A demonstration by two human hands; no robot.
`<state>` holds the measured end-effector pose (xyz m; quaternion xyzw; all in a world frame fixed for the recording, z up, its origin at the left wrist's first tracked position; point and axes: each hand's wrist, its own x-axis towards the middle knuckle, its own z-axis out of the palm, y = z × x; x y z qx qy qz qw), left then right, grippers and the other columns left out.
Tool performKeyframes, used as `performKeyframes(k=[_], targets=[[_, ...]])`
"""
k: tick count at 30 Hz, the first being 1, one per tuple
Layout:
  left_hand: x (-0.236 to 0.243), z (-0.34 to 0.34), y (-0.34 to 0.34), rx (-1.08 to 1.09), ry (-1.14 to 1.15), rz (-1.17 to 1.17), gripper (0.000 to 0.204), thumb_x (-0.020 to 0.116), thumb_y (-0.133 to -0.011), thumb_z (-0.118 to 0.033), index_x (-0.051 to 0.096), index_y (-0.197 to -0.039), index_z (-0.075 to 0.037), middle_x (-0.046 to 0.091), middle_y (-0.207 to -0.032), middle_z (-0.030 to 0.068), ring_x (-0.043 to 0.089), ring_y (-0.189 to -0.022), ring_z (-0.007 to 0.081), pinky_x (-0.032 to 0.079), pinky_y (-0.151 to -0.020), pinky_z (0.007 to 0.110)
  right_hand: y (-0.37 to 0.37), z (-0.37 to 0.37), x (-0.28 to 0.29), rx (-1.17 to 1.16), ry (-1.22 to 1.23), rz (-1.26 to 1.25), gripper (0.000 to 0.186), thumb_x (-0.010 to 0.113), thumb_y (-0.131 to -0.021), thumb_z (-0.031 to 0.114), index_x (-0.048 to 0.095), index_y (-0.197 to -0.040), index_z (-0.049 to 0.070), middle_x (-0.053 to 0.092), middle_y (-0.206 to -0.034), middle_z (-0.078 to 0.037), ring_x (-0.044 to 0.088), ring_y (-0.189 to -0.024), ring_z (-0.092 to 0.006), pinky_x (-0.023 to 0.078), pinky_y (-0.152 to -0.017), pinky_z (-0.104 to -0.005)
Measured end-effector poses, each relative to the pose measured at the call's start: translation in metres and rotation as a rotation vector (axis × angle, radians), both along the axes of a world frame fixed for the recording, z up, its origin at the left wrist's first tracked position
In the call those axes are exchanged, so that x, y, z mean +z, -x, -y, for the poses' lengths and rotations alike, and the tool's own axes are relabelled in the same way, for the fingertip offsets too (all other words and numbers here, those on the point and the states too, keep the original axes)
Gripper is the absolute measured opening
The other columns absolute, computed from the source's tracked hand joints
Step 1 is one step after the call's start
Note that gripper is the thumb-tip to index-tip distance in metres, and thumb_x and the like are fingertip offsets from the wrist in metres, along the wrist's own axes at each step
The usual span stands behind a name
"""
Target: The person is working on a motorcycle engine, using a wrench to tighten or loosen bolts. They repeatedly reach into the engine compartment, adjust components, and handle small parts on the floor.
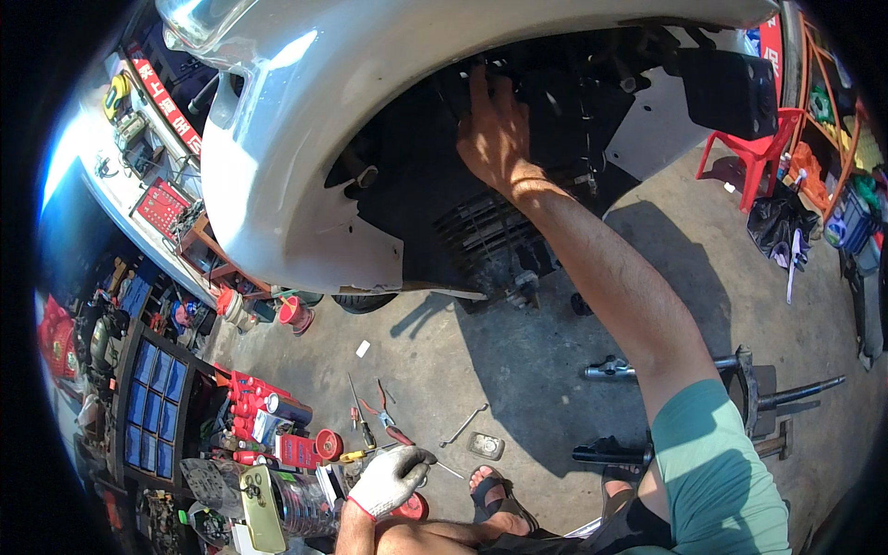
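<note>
My bare right hand [492, 139] reaches up under the curved white body panel [287, 120]. Its index and middle fingers stretch toward dark parts in the shaded hollow; what the fingertips touch is too dark to make out. Below the wrist is a ribbed radiator-like part [490, 227]. My left hand [393, 479], in a white glove with grey fingertips, rests by my knee. Its fingers curl inward and hide whatever may be in them. A red-handled screwdriver [400, 435] lies on the floor just beyond that glove, with pliers [381, 405] farther off.
A wrench [462, 425] and a small metal tray [486, 446] lie on the concrete near my feet. Red bottles [248, 402] and a blue-celled organizer [155, 398] stand at left. Metal fork tubes [610, 370] lie at right; a red plastic chair [758, 162] stands beyond.
</note>
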<state>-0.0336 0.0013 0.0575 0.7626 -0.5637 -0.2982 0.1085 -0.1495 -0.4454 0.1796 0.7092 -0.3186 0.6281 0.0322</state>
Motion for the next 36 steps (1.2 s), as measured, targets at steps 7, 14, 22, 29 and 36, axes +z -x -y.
performKeyframes(k=[7, 14, 22, 29, 36], targets=[[0.007, 0.002, 0.004, 0.013, -0.028, 0.015, 0.023, 0.065, -0.097, -0.017, 0.073, -0.114, -0.003, 0.073, -0.108, 0.0137, 0.071, -0.101, 0.0287, 0.055, -0.09, 0.038, -0.006, 0.001, -0.002, 0.036, 0.011, 0.042, 0.071, 0.063, -0.086, 0.007, 0.037, -0.152, -0.002, 0.052, -0.125, -0.027, 0.061, -0.105, -0.0466, 0.049, -0.093, -0.0555], [0.006, 0.002, 0.004, 0.023, -0.035, 0.006, 0.023, 0.065, -0.097, -0.016, 0.073, -0.114, -0.003, 0.074, -0.107, 0.0136, 0.071, -0.1, 0.0288, 0.055, -0.089, 0.037, -0.006, 0.005, -0.006, 0.025, 0.042, 0.055, 0.068, 0.064, -0.088, 0.008, 0.039, -0.15, -0.002, 0.052, -0.127, -0.028, 0.063, -0.099, -0.0466, 0.056, -0.083, -0.0534], [0.004, 0.0, 0.002, 0.02, -0.004, -0.012, 0.023, 0.065, -0.096, -0.016, 0.073, -0.113, -0.003, 0.073, -0.105, 0.0147, 0.071, -0.099, 0.0292, 0.054, -0.087, 0.038, -0.004, -0.003, -0.01, 0.058, -0.007, 0.046, 0.069, 0.065, -0.089, 0.01, 0.04, -0.152, 0.001, 0.051, -0.133, -0.029, 0.062, -0.109, -0.044, 0.054, -0.093, -0.0519], [0.001, -0.001, 0.002, 0.037, 0.022, -0.049, 0.026, 0.062, -0.096, -0.019, 0.073, -0.114, -0.004, 0.072, -0.101, 0.0168, 0.068, -0.097, 0.0326, 0.053, -0.086, 0.041, -0.013, -0.003, -0.002, 0.064, -0.059, 0.091, 0.068, 0.068, -0.089, 0.012, 0.043, -0.151, 0.001, 0.052, -0.133, -0.029, 0.063, -0.11, -0.0419, 0.054, -0.093, -0.0499], [-0.001, -0.001, 0.002, 0.05, 0.01, -0.073, 0.025, 0.062, -0.096, -0.018, 0.073, -0.114, -0.005, 0.072, -0.102, 0.0163, 0.068, -0.097, 0.0323, 0.053, -0.086, 0.04, -0.013, -0.008, 0.0, 0.163, -0.053, 0.083, 0.067, 0.063, -0.09, 0.009, 0.038, -0.151, -0.002, 0.049, -0.135, -0.03, 0.06, -0.112, -0.0496, 0.055, -0.092, -0.0544]])
